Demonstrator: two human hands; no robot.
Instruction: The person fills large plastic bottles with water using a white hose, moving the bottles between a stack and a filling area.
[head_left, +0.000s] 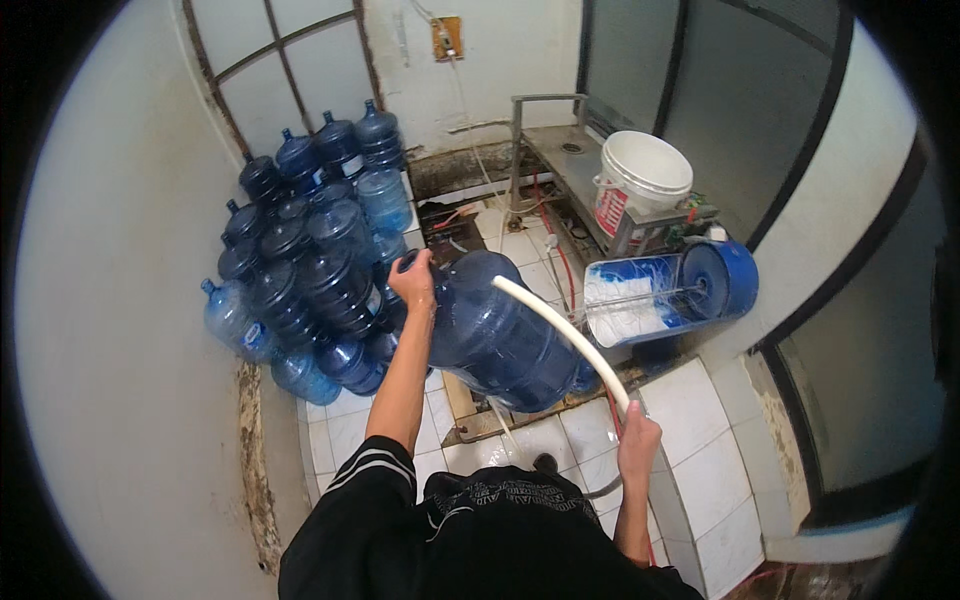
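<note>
A large blue water jug (pixel 510 350) lies tilted in front of me, its neck toward the left and its base toward the lower right. My left hand (pixel 413 282) is closed around the neck. In my right hand (pixel 638 445) I grip the lower end of a cream-white hose (pixel 575 335). The hose arches up and left, and its free tip lies over the jug's side in this view; whether it touches the jug I cannot tell.
Several blue water jugs (pixel 290 240) are stacked at the left wall. To the right are a metal bench (pixel 555 145), a white bucket (pixel 648 165) and a cut-open blue barrel (pixel 735 280) on its side. Thin red tubing (pixel 565 265) crosses the tiled floor (pixel 590 425). A tiled ledge (pixel 700 440) runs at the right.
</note>
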